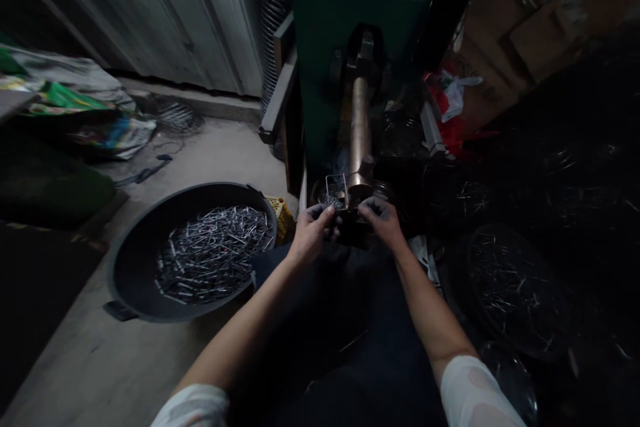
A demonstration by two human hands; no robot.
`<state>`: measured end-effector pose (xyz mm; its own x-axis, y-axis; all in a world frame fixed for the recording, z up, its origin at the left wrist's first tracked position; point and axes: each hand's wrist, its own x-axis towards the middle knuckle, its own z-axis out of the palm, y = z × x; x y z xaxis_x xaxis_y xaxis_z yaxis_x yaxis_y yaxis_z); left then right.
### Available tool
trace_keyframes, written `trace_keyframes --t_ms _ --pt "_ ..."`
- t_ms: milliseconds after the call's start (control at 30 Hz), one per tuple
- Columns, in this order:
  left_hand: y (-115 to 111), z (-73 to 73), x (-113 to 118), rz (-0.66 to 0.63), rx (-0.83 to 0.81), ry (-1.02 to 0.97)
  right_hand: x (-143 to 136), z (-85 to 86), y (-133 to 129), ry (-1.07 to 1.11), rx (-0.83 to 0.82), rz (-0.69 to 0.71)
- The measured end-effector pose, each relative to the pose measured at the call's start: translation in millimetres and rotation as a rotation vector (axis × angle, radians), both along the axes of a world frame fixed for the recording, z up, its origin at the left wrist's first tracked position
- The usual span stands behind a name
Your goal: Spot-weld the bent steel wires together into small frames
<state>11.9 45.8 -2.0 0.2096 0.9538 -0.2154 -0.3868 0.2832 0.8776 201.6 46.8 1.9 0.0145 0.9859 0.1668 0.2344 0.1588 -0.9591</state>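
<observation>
Pinched in the fingers of my left hand [316, 225] is a thin bent metal wire piece [327, 185], its U shape standing up just left of the machine's copper-coloured arm [360, 127]. My right hand [379, 215] is closed at the right, below the arm's end. Its thumb and fingertips meet near the lower electrode tip; whatever they grip is too small to make out. Behind both hands rises the green machine body [320, 33]. A small dish of tiny metal parts [332, 197] sits beyond my left fingers, partly hidden.
At left stands a wide black basin [120, 267] heaped with bent wire pieces [215, 253], beside a yellow plastic basket [281, 219]. Another dark basin with wire pieces [510, 280] is at right, in shadow. A metal bracket [279, 100] juts out left of the machine. Cardboard boxes [540, 40] lie behind.
</observation>
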Motion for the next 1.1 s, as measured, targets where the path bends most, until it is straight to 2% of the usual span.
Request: trace_keyframes --t_ms 167,300,367,433,533,600,633,667,700,800,867,900,933,1000,1100 --pt "2 2.1 5 0.025 0.034 0.058 2 -4.6 -3 0.011 -0.01 -0.022" --pt "-2 4.4 2 0.101 -0.053 -0.015 16 -5.2 -25 0.07 -0.075 -0.081" --pt "-6 1.8 -17 0.179 -0.119 -0.062 34 -7.2 -47 0.044 -0.096 -0.115" --pt "-11 -5.2 -49 0.321 -0.18 -0.115 60 -13.6 -75 -0.012 -0.099 -0.18" --pt "-26 -23.5 -96 0.665 -0.216 -0.143 103 -34.2 -122 -0.055 -0.131 -0.388" --pt "-45 -37.0 -109 0.705 -0.18 0.009 130 -53.5 -153 -0.067 -0.19 -0.55" --pt "-58 -42.7 -106 0.64 -0.126 0.159 142 -63.6 -167 -0.09 -0.219 -0.613" --pt "-74 -47.6 -98 0.514 -0.037 0.345 153 -73.3 -182 -0.129 -0.247 -0.657" --pt "-92 -51.6 -86 0.327 0.086 0.552 164 -82.2 -196 -0.183 -0.271 -0.683" --pt "-145 -60.7 -37 -0.493 0.464 1.005 198 -100.5 -241 -0.42 -0.36 -0.731" --pt "-170 -65.0 -9 -0.876 0.582 1.26 223 -105.7 -276 -0.662 -0.499 -0.808" --pt "-179 -66.5 1 -1.0 0.608 1.357 236 -106.9 -294 -0.784 -0.605 -0.855" --pt "-185 -67.3 7 -1.081 0.623 1.426 247 -107.8 -312 -0.88 -0.722 -0.898" --pt "-191 -67.8 12 -1.147 0.634 1.485 262 -110.8 -347 -0.954 -0.908 -0.952" --pt "-192 -70.4 3 -1.111 0.648 1.465 269 -125.6 -385 -0.94 -1.073 -0.954"
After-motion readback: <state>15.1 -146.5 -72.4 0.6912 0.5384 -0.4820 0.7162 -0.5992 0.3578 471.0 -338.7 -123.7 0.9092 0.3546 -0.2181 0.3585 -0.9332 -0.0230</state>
